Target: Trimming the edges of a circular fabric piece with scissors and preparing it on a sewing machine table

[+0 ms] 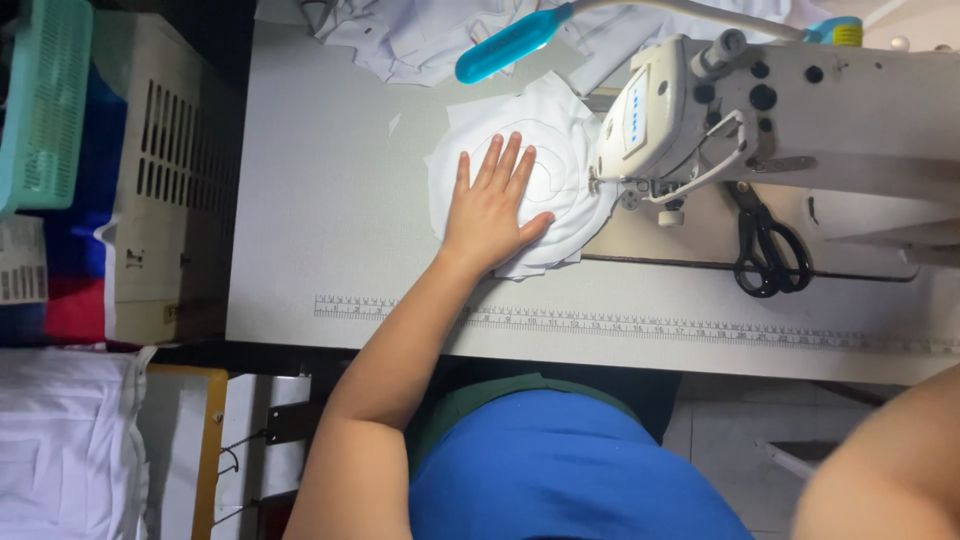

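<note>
- Here, my left hand (492, 205) lies flat, fingers spread, palm down on the round stack of white cloth pieces (530, 170); the grip is released, pressing and not pinching, so the layers stay flush as they lie.
- The white cloth sits on the pale grey surface (330, 200), its right edge tucked under the needle end of the off-white sewing machine (760, 110), and a curved line of stitching shows on the top layer just beyond my fingertips.
- I keep the hand to the left of the needle, close enough to steer the cloth, clear of the foot.
- My right arm shows only as a bare forearm at the lower right corner; the hand itself is out of view, so I cannot say what its grip does.
- Black-handled scissors (768, 250) rest on the machine bed to the right, within reach of that side.
- A turquoise lamp head on a bendy neck (515, 43) leans over the cloth from above, lighting the needle area.
- A printed ruler strip (620, 325) runs along the near edge of the surface, handy for measuring.
- More white fabric (420, 35) is heaped at the far edge, out of the working patch.
</note>
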